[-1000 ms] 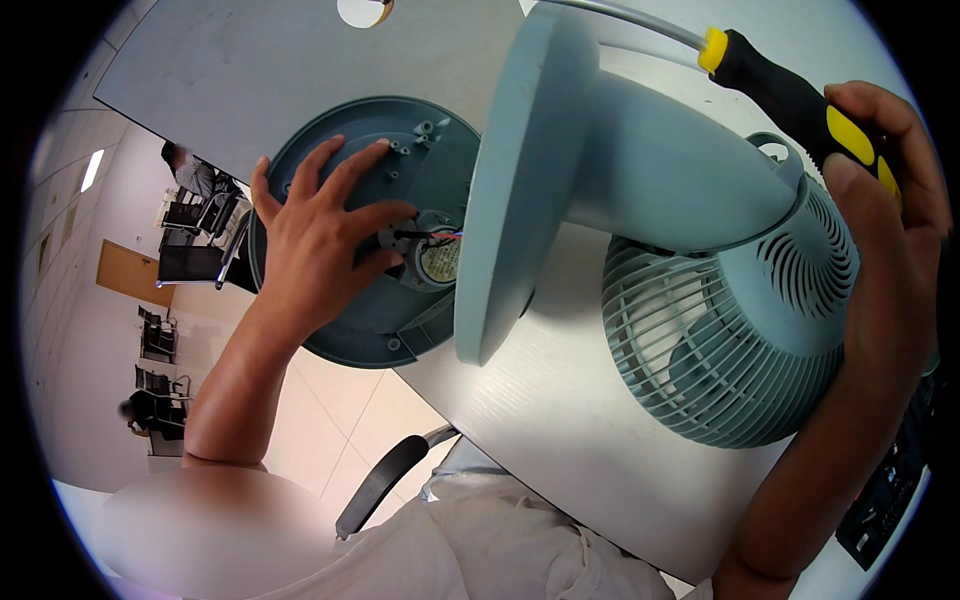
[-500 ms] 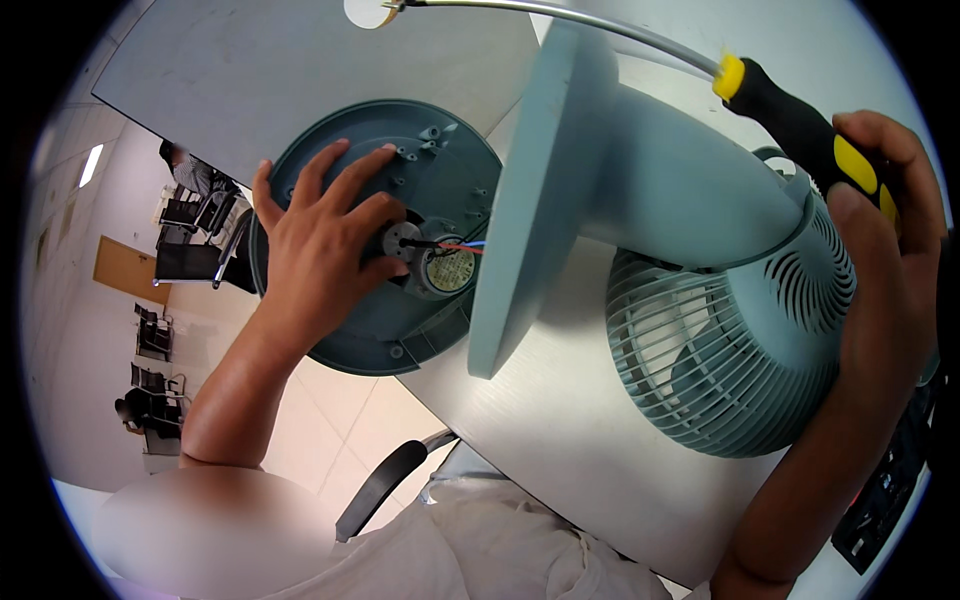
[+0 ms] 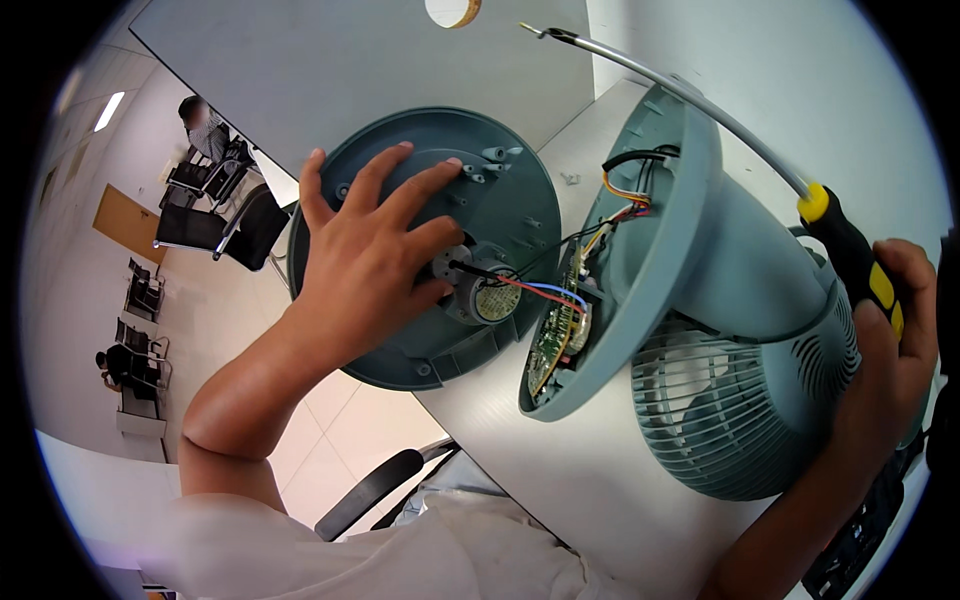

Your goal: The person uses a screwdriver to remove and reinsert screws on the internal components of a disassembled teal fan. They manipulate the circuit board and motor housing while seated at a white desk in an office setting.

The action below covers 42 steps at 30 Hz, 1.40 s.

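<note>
My left hand spreads its fingers over the inner side of a round grey-green base cover. Its thumb and index finger press round a small grey cylindrical part near the cover's middle, beside a round labelled part. Thin wires run from there to the hollow base of a grey-green fan, which lies on its side. A green circuit board shows inside that base. At the right, my right hand is closed on the black and yellow handle of a screwdriver, its shaft pointing up and left.
The fan's grille rests on the light table. A grey panel with a round hole stands beyond the cover. Dark items lie at the lower right. Chairs and seated people are off to the left.
The fan base has turned, bringing its open inside, circuit board and wires into view. A wider gap shows between cover and base. Both hands keep their holds.
</note>
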Each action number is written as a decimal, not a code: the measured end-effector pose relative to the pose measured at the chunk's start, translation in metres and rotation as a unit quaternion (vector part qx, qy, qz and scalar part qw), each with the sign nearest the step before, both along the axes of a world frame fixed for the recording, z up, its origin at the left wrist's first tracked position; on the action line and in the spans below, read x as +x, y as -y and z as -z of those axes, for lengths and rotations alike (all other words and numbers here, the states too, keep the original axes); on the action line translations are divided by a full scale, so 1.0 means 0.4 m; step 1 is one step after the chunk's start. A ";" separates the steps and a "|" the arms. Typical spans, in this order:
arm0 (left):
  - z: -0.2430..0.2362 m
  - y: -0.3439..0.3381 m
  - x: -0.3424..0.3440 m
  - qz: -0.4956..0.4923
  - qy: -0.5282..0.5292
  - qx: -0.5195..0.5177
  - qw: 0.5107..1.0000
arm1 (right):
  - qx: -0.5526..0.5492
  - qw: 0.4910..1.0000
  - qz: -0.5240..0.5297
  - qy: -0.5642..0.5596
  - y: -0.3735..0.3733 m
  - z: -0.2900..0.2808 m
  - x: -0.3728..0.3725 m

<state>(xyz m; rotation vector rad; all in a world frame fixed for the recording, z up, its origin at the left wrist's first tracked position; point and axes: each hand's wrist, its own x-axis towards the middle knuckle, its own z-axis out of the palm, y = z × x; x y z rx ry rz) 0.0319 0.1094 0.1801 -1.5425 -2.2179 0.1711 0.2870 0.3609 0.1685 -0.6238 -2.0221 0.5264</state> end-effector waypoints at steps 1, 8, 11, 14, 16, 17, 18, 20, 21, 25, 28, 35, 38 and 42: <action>0.002 0.003 -0.001 0.002 0.001 0.001 1.000 | 0.002 1.000 -0.001 -0.002 -0.003 0.006 0.002; -0.001 0.004 -0.001 -0.016 0.022 -0.008 1.000 | 0.011 0.999 0.031 -0.017 -0.002 0.018 0.002; -0.008 0.003 -0.001 -0.016 0.023 -0.008 1.000 | 0.007 1.000 0.014 -0.021 -0.011 0.011 0.009; -0.008 0.003 0.001 -0.021 0.021 -0.010 1.000 | 0.012 1.000 0.009 -0.016 -0.011 0.010 0.014; -0.003 0.006 0.002 -0.022 0.018 -0.005 1.000 | 0.017 1.000 0.011 -0.010 -0.005 0.011 0.012; 0.004 0.004 0.000 -0.019 0.018 -0.002 1.000 | 0.024 1.000 0.014 -0.009 -0.003 0.016 0.014; 0.010 0.002 -0.002 -0.015 0.011 0.001 1.000 | 0.031 0.999 0.017 -0.007 -0.001 0.021 0.014; 0.021 0.000 -0.007 -0.006 -0.003 0.005 1.000 | 0.037 0.999 0.020 0.000 0.004 0.027 0.014; 0.024 -0.001 -0.008 -0.008 -0.003 0.002 1.000 | 0.035 0.999 0.020 0.005 0.008 0.028 0.013; 0.040 0.007 -0.010 -0.017 -0.016 -0.006 1.000 | -0.004 0.981 -0.157 -0.111 -0.018 0.045 -0.031; 0.037 -0.003 -0.006 -0.023 -0.026 -0.012 0.999 | -0.038 0.952 -0.249 -0.173 -0.034 0.052 -0.035; 0.058 0.000 -0.022 -0.016 -0.050 -0.017 0.998 | 0.001 0.979 -0.196 -0.058 0.010 0.055 -0.001; 0.059 0.000 -0.023 -0.013 -0.046 -0.018 0.999 | 0.025 0.984 -0.176 -0.011 0.037 0.041 0.016; 0.045 0.006 -0.011 -0.029 -0.019 -0.021 0.999 | 0.071 0.983 -0.157 0.055 0.079 -0.003 0.038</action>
